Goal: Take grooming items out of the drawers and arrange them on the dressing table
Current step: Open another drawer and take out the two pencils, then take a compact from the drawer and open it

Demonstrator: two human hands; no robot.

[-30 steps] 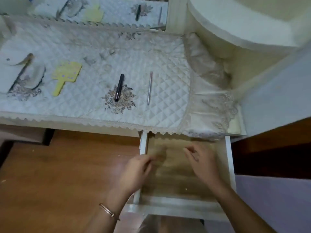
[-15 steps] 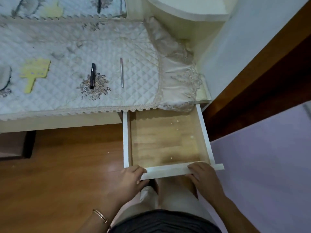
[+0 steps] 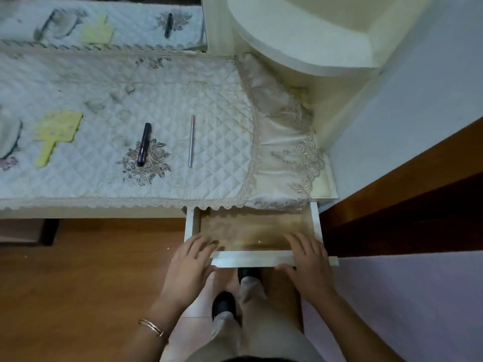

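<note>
A white drawer (image 3: 251, 261) with a bare wooden bottom stands partly out from under the dressing table's right end. My left hand (image 3: 190, 265) grips the left end of its front panel, fingers over the top edge. At the panel's right end my right hand (image 3: 308, 265) holds on the same way. No item shows inside the drawer. On the quilted table cover (image 3: 104, 100) lie a black tube (image 3: 143, 143), a thin silver stick (image 3: 191, 141) and a yellow paddle-shaped comb (image 3: 56, 134).
A mirror (image 3: 104, 22) runs along the back of the table. A rounded cream shelf (image 3: 300, 35) rises at the right, beside a pale wall. A dark-rimmed object (image 3: 9, 137) is cut off at the left edge. My feet (image 3: 223, 305) stand under the drawer.
My hands left the inside of the drawer and took hold of its front panel. The drawer has since slid further in under the table.
</note>
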